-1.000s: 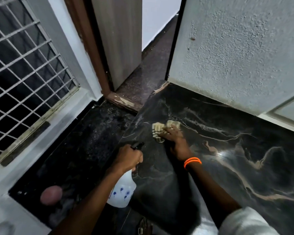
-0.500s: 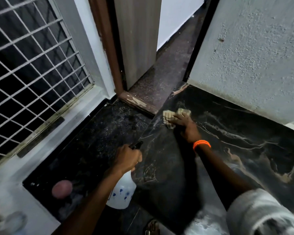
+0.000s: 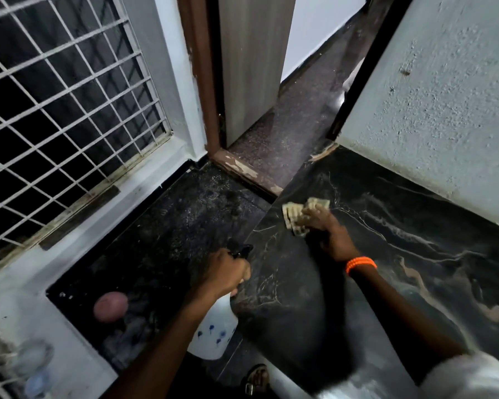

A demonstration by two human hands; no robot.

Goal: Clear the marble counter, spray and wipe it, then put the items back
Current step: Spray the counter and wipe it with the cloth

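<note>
A crumpled beige cloth [image 3: 293, 216] lies on the dark veined marble counter [image 3: 401, 254] near its far left corner, just right of frame centre, with the right hand [image 3: 327, 231] pressed on it, fingers curled over the fabric. Lower centre, the left hand [image 3: 224, 272] grips the neck of a white spray bottle [image 3: 213, 335], fingers wrapped tight, hanging just off the counter's left edge. An orange bracelet [image 3: 360, 264] circles the right wrist, and a barred window [image 3: 64, 110] fills the upper left.

On your left you have a window grille [image 3: 64, 110] above a sill [image 3: 78, 226]. A pink ball [image 3: 110, 306] lies on the dark floor [image 3: 170, 240], and a door [image 3: 251, 67] stands ajar ahead.
</note>
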